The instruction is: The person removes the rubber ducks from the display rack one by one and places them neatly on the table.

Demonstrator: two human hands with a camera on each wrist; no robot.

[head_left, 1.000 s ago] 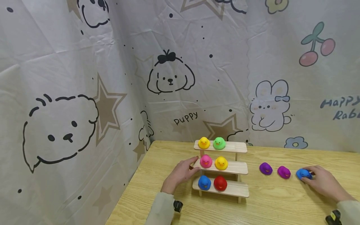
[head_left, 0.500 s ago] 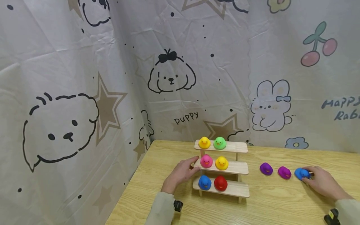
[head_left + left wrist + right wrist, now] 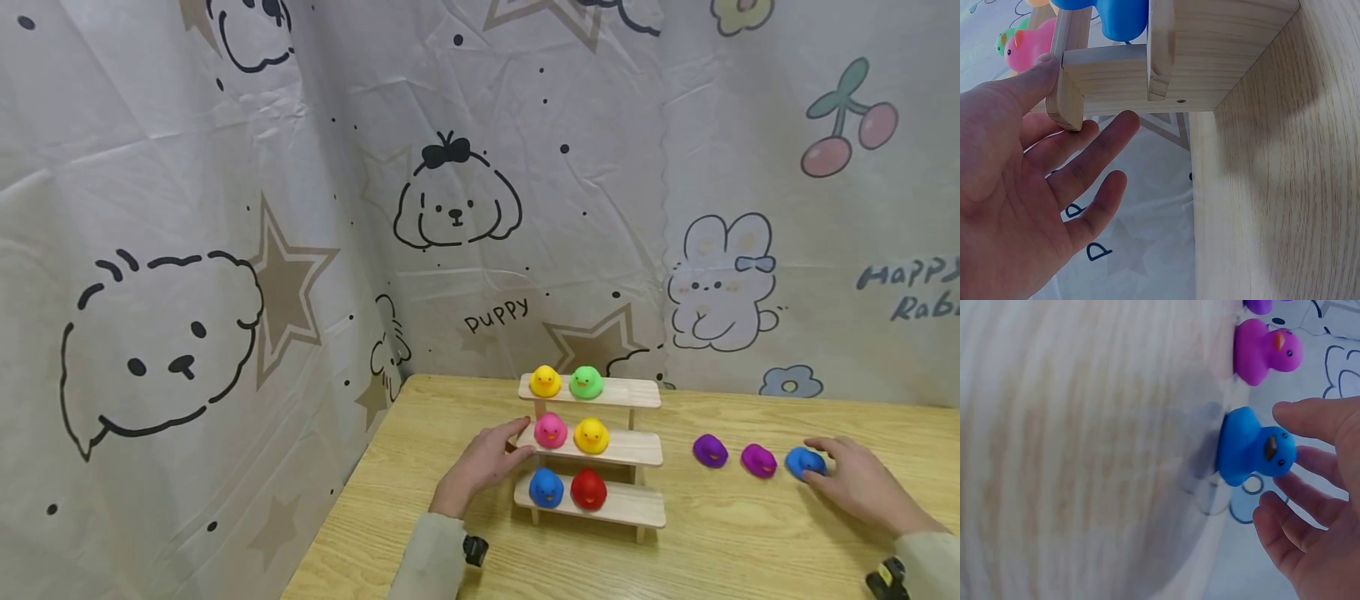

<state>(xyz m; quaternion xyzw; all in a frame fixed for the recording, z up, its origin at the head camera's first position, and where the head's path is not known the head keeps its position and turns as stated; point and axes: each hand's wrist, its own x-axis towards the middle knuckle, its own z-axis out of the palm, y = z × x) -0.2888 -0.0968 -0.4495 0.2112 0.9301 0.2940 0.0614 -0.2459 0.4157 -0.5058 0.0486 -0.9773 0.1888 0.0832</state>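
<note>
A three-tier wooden display shelf (image 3: pixel 633 447) stands on the table. My left hand (image 3: pixel 483 460) holds the left end of its middle tier, thumb on one side and index finger on the other; the remaining fingers (image 3: pixel 1100 153) extend free. At the right, my right hand (image 3: pixel 862 486) hovers round a blue rubber duck (image 3: pixel 806 463) on the table, thumb and fingers spread. In the right wrist view a gap shows between the thumb and this duck (image 3: pixel 1247 447). A magenta duck (image 3: pixel 759 460) and a purple duck (image 3: pixel 710 451) sit to its left in a row.
On the shelf's top tier are a yellow duck (image 3: pixel 545 381) and a green duck (image 3: pixel 586 382). The middle tier bears a pink duck (image 3: pixel 551 430) and another yellow duck (image 3: pixel 592 435); the bottom, a blue duck (image 3: pixel 546 487) and a red duck (image 3: pixel 588 489). A printed curtain (image 3: pixel 450 333) hangs behind.
The blue duck at the right has shifted slightly left, towards the magenta one. My right fingers have since spread away from it. My left hand stays on the shelf.
</note>
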